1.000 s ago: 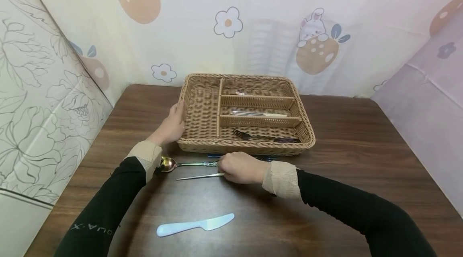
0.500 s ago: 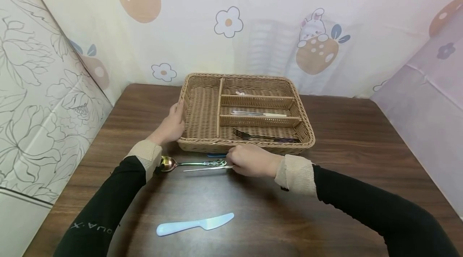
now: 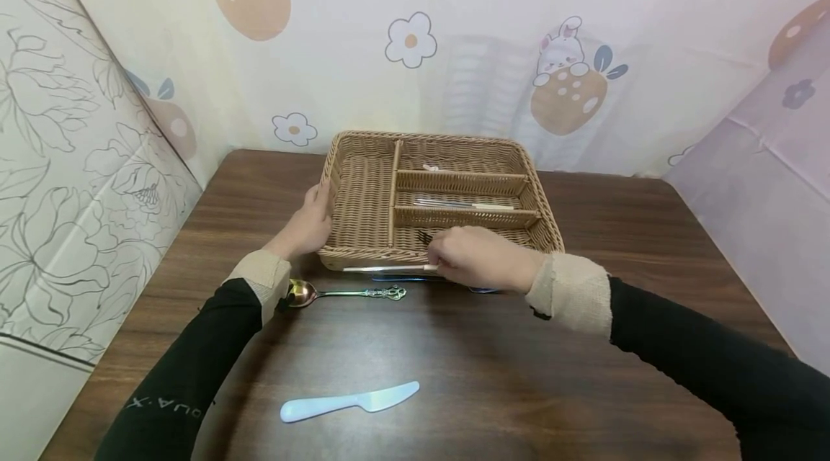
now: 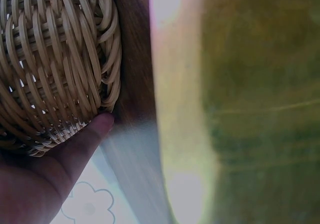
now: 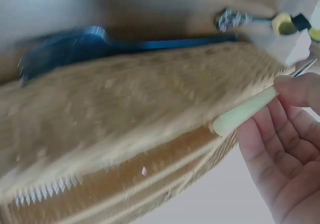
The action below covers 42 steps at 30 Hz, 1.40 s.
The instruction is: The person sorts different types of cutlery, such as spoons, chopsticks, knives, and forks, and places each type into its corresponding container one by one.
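Observation:
My right hand [image 3: 489, 256] pinches a thin silver chopstick [image 3: 382, 269] by its cream handle [image 5: 245, 112]. It is held over the front rim of a wicker basket [image 3: 363, 256], pointing left. In the right wrist view the thumb lies along the handle, with the other fingers behind it. At the basket's left side, my left hand [image 3: 308, 227] holds the rim; its thumb [image 4: 97, 129] presses the wicker in the left wrist view. A blue fork [image 5: 70, 49] lies along the basket's front. Part of it is hidden below the right hand in the head view.
Similar cream-handled chopsticks [image 3: 463, 203] lie in the basket's middle compartment. A black fork [image 3: 424, 237] in the front compartment is mostly hidden by the right hand. An ornate spoon [image 3: 350, 293] and a pale blue knife [image 3: 350, 402] lie on the wooden table [image 3: 493, 396].
My right hand has lifted the chopstick from beside the spoon and carried it away and rightward to the basket's front rim. The left hand has stayed at the basket's side.

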Motion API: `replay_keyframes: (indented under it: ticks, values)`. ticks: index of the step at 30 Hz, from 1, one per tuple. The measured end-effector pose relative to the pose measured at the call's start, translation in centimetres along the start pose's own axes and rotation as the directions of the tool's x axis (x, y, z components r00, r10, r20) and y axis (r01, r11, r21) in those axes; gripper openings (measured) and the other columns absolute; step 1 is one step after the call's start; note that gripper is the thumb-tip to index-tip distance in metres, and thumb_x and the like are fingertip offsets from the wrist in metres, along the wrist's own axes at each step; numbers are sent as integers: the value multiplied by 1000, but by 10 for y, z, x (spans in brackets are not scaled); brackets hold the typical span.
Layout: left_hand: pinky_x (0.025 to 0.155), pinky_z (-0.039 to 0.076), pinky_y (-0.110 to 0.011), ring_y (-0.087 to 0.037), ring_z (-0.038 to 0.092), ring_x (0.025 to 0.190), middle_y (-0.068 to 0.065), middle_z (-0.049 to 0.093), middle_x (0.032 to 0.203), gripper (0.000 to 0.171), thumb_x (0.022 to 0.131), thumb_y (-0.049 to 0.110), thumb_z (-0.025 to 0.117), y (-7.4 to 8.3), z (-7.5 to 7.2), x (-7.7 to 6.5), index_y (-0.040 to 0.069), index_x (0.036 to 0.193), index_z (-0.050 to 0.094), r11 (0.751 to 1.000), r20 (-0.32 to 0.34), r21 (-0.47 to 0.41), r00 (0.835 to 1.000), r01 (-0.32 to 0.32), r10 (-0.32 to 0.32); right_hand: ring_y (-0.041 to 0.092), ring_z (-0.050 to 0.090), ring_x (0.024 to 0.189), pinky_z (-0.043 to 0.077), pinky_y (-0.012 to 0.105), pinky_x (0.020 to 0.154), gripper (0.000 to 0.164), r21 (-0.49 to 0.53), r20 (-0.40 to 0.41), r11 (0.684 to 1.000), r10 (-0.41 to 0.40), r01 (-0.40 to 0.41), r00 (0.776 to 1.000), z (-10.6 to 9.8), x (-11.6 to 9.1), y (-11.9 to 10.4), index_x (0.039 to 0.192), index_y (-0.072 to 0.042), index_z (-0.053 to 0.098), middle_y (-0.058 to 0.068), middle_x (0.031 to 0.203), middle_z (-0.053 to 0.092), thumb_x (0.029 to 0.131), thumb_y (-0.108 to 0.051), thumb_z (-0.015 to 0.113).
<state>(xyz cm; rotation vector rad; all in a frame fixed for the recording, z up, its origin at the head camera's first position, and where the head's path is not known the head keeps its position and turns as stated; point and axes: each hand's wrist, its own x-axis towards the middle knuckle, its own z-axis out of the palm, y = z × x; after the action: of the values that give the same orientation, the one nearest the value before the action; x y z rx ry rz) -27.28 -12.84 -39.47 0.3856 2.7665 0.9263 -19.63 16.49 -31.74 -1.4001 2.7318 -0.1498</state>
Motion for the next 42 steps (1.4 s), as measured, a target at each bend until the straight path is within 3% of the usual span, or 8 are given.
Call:
replay_keyframes:
  ticks: [6, 13, 23, 30, 37, 42]
  values:
    - [60, 44, -32, -22, 49, 61, -22, -6, 163, 71, 101, 8, 30, -2, 1, 0, 6, 156, -14, 1000, 8, 3, 1000, 8, -8, 10, 55, 68, 50, 29, 64, 11, 22, -13, 999, 49, -48, 999, -19, -4, 23, 78, -8, 65, 0, 76, 63, 85, 0, 63]
    - [63, 45, -35, -23, 50, 64, -22, -6, 163, 69, 101, 8, 29, -3, 2, 0, 6, 156, -13, 1000, 4, 1, 1000, 3, -3, 10, 47, 64, 46, 29, 63, 8, 44, 19, 991, 122, -122, 992, -29, -3, 52, 82, -6, 66, 0, 74, 60, 88, -1, 63]
    - [57, 43, -31, -18, 45, 58, -20, -7, 163, 70, 101, 9, 29, -3, 3, 0, 9, 156, -15, 1000, 12, -20, 1000, 7, -7, 17, 58, 70, 52, 38, 70, 9, 24, 34, 975, 218, -219, 975, -29, 3, 91, 89, -2, 69, 7, 82, 68, 89, 0, 61]
    - [70, 49, -39, -28, 55, 73, -22, -4, 163, 71, 101, 8, 30, -2, 2, 1, 8, 156, -13, 1000, -3, -14, 1000, -1, 1, 19, 54, 66, 47, 38, 66, 10, 12, 45, 954, 300, -301, 953, -28, 3, 118, 90, -1, 70, 8, 77, 64, 91, -1, 60]
    - [82, 50, -47, -36, 59, 89, -21, -5, 163, 70, 101, 9, 29, -2, 3, 2, 9, 156, -14, 1000, -9, -15, 1000, 2, -2, 17, 47, 63, 43, 34, 63, 10, 15, 39, 950, 313, -313, 949, -25, 3, 134, 83, -2, 66, 4, 70, 57, 89, 2, 59]
    - [79, 50, -46, -34, 58, 82, -22, -5, 163, 70, 101, 9, 29, -4, 3, 2, 8, 156, -13, 1000, -7, -14, 1000, -1, 1, 17, 46, 63, 44, 35, 65, 10, 16, 60, 935, 353, -355, 934, -21, 5, 142, 86, 0, 67, 6, 71, 57, 92, -1, 59]
